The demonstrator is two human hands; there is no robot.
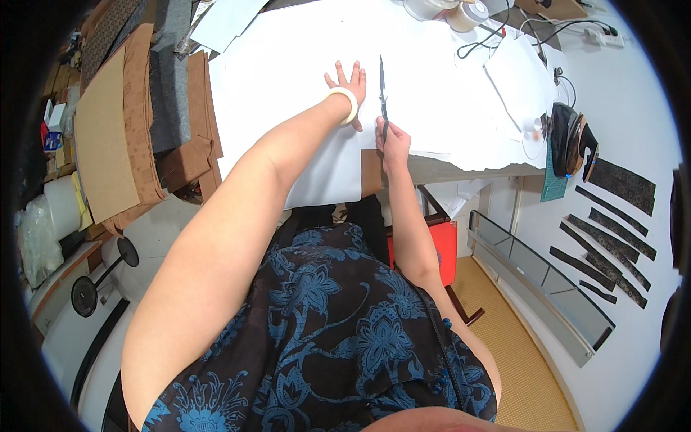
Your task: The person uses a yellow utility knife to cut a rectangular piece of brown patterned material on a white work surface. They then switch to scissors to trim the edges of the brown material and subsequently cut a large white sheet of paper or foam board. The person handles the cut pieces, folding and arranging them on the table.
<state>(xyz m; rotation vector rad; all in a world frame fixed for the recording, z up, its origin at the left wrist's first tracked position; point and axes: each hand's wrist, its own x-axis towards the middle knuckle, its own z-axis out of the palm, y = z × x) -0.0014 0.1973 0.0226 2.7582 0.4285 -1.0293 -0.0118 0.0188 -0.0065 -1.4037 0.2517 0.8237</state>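
My left hand (349,90) lies flat with fingers spread on the large white sheet (288,79) that covers the table. A pale bangle (351,106) circles its wrist. To its right, my right hand (396,147) is closed round the dark handles of a pair of scissors (382,75). Their narrow blades point to the far side and lie over the white sheet. Whether the blades are apart cannot be made out. A corner of white sheet hangs past the near table edge, beside a brown patch (371,173).
Stacked brown and tan sheets (108,137) stand at the left. Containers (466,14) and black cables (479,47) lie at the far right. An iron (581,144) rests by a green mat (555,176). Below the table is a red chair seat (444,252). Dark strips (608,237) hang on the right wall.
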